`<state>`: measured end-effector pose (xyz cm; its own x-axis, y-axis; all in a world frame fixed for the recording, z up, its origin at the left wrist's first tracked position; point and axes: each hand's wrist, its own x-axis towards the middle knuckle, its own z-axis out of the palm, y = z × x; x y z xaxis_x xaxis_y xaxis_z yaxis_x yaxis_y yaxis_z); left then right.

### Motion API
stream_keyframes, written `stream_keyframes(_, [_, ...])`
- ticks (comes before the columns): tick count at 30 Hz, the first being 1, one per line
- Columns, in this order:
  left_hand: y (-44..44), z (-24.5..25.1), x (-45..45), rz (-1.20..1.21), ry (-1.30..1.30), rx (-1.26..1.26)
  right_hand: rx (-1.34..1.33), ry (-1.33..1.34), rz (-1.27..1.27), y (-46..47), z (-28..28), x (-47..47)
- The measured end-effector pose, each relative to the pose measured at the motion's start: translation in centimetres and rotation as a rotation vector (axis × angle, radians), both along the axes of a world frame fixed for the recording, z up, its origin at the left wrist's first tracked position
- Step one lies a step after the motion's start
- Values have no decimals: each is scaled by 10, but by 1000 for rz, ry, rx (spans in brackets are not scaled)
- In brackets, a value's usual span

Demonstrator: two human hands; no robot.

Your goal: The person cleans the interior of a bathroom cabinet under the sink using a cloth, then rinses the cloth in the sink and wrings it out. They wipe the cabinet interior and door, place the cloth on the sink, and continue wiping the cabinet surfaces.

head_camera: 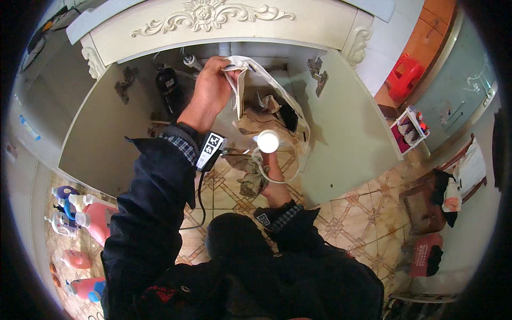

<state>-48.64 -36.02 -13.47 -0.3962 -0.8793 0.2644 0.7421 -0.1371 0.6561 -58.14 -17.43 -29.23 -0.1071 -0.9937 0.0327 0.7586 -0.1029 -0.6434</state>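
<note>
My left hand (214, 88) grips the upper edge of a white paper bag (276, 82) with rope handles, in the open front of the cabinet. Crumpled brown paper (260, 122) and a dark flat piece (289, 118) show inside the bag's mouth. Below the bag, my right hand (274, 170) is around a container with a round white top (268, 141); its body is mostly hidden. A crumpled grey-brown cloth (252, 178) hangs against that hand, and I cannot tell whether the fingers pinch it. One rope handle (298, 172) loops down across the right wrist.
Two cabinet doors stand open, left (100, 132) and right (348, 132). Inside are a black cylinder (168, 86) and a white pipe (225, 49). Bottles of pink liquid (98, 220) stand on the tiled floor at left. A wooden chair (426, 204) and a red stool (405, 76) are at right.
</note>
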Motion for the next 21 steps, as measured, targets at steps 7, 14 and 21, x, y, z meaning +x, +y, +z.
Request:
stream_keyframes(7, [-9,1,2,-3,-113,-59,88,-31,-112,-45,-5,-2])
stream_keyframes(14, [11,-16,32,209,-465,-185,142,367,-409,-65,12,3])
stream_keyframes(21, [16,-65,35,492,-825,-411,181,473,-392,-67,27,-13])
